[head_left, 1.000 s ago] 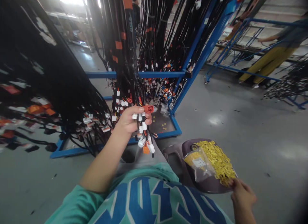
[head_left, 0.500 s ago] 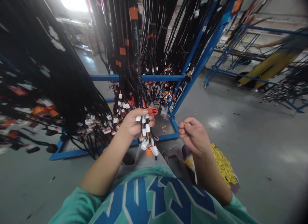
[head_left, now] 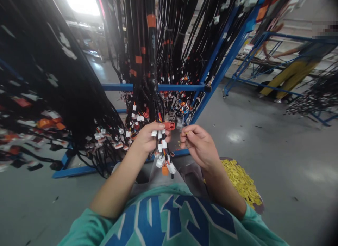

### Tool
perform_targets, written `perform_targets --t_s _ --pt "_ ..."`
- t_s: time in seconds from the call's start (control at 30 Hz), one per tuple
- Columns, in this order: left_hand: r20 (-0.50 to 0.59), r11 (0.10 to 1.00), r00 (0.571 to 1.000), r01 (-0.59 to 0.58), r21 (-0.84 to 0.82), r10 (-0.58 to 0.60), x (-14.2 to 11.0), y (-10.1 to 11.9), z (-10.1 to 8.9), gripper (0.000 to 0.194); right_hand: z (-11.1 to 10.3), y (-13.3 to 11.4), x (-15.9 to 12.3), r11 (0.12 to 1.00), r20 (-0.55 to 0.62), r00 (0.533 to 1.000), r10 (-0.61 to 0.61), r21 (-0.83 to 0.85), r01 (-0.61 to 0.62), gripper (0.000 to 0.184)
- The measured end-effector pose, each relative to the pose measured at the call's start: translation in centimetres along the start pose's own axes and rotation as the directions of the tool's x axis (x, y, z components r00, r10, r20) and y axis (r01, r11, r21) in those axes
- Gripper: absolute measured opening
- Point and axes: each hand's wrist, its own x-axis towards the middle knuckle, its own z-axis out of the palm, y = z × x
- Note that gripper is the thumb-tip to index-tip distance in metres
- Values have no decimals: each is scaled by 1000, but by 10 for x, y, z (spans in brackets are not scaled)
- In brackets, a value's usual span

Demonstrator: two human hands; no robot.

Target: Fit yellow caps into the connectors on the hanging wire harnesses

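At centre, red connector (head_left: pixel 170 125), crosswise; facing right

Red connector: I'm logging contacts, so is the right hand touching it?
Apart. The head view shows a narrow gap between the right hand and the red connector.

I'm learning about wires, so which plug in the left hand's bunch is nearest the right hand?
The red plug, sticking out sideways from the left hand towards the right hand; the white plugs and orange plug sit lower.
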Motion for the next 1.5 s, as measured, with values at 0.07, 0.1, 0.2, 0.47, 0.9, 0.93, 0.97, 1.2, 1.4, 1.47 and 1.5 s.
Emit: perform_targets --t_s 0.07,0.1,0.2,0.47,0.9,0.93,0.97,1.2,1.4,1.47,1.5 --pt "-2 1000 1000 16 -11 -16 0 0 -2 21 2 1 1 1000 -7 1000 -5 -4 5 22" --pt "5 1000 1000 23 -15 -23 -1 0 -3 20 2 2 1 1000 -16 1000 -14 -11 13 20" --pt "24 999 999 31 -12 -31 -2 0 -5 18 3 3 2 998 -33 999 -38 -53 36 20" --pt "34 999 998 48 -9 -48 -1 1 -5 20 4 2 2 998 -12 1000 -24 -65 23 24" --pt "25 999 998 50 -17 -49 -1 0 -4 19 7 -8 2 972 -34 994 -105 -214 95 19" --pt "19 998 999 48 -28 -48 -1 -1 -4 18 7 -10 2 968 -21 994 -112 -230 104 18" --pt "17 998 999 46 -38 -45 -1 -1 -4 17 8 -11 2 961 -9 992 -124 -251 118 16" --pt "-10 999 1000 17 -42 -18 -2 0 5 19 16 -15 4 801 -14 939 -343 -527 284 6" --pt "-112 999 993 20 -32 -24 -5 1 11 18 22 -12 10 603 82 849 -521 -669 434 7" --pt "-135 999 990 31 -24 -34 -6 1 11 19 22 -10 11 594 84 845 -529 -674 439 8" --pt "-139 999 990 34 -21 -37 -6 1 10 19 22 -10 12 592 84 845 -529 -676 438 8"
